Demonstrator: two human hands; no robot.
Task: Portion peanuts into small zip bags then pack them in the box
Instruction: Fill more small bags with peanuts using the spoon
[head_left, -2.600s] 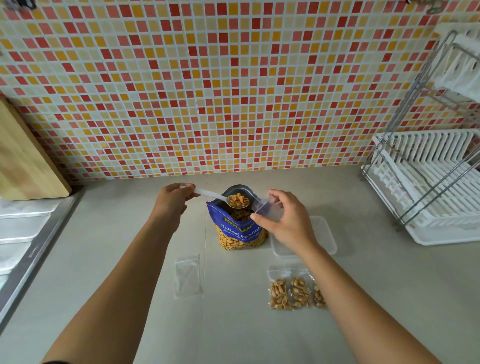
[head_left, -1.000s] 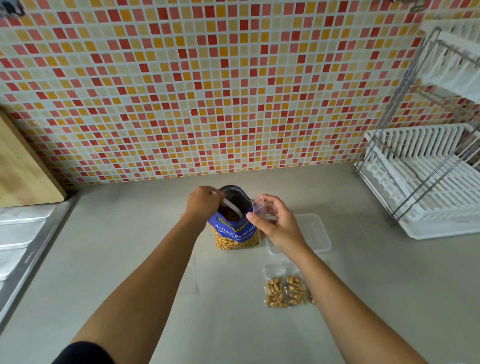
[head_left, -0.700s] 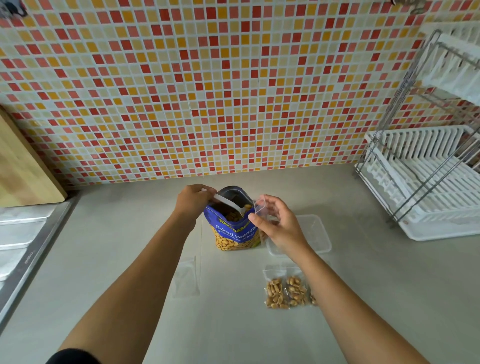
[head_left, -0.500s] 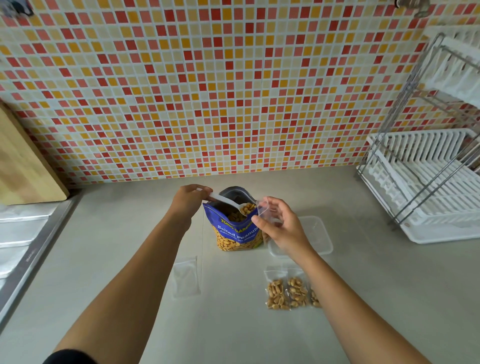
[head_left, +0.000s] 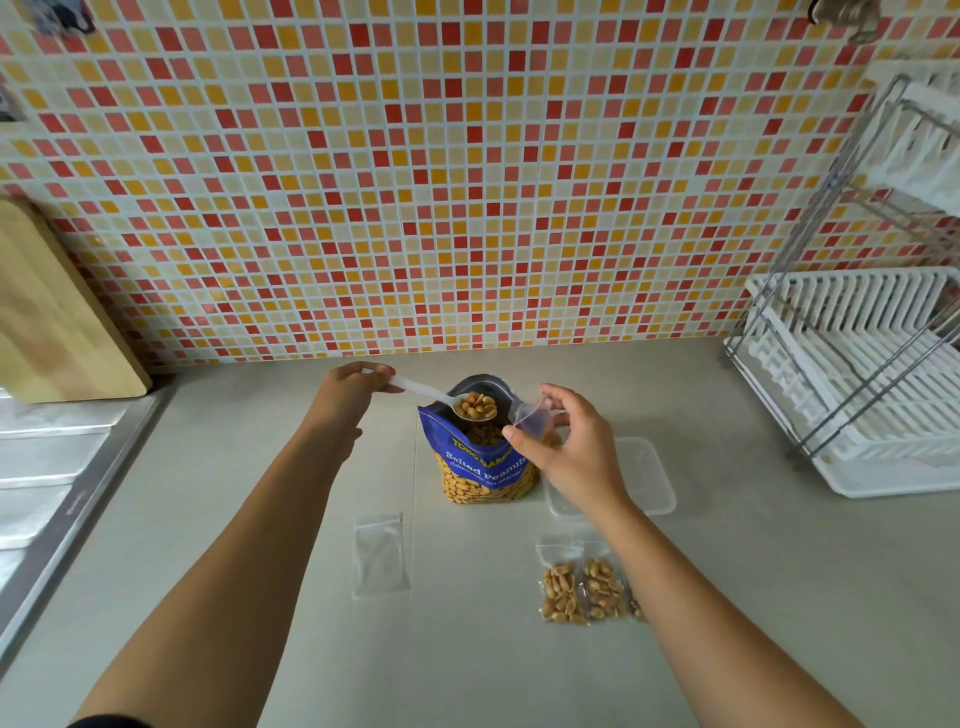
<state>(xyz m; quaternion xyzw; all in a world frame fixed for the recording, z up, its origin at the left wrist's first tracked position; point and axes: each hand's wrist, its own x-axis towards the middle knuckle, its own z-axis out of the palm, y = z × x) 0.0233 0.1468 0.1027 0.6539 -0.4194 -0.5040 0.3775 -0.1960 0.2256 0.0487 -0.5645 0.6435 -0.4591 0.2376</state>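
Left hand (head_left: 345, 397): closed on the handle of a white spoon (head_left: 447, 401), its bowl heaped with peanuts above the open blue peanut pouch (head_left: 480, 467). Right hand (head_left: 569, 444): a small zip bag (head_left: 530, 418) pinched open just beside the spoon. Filled bags (head_left: 582, 592) were laid on the counter (head_left: 779, 597); clear box (head_left: 644, 480) behind them.

Right forearm (head_left: 691, 597) hides most of third filled zip bag (head_left: 635, 607) at 5 o'clock; dish rack (head_left: 857, 364) cut off at 3 o'clock.
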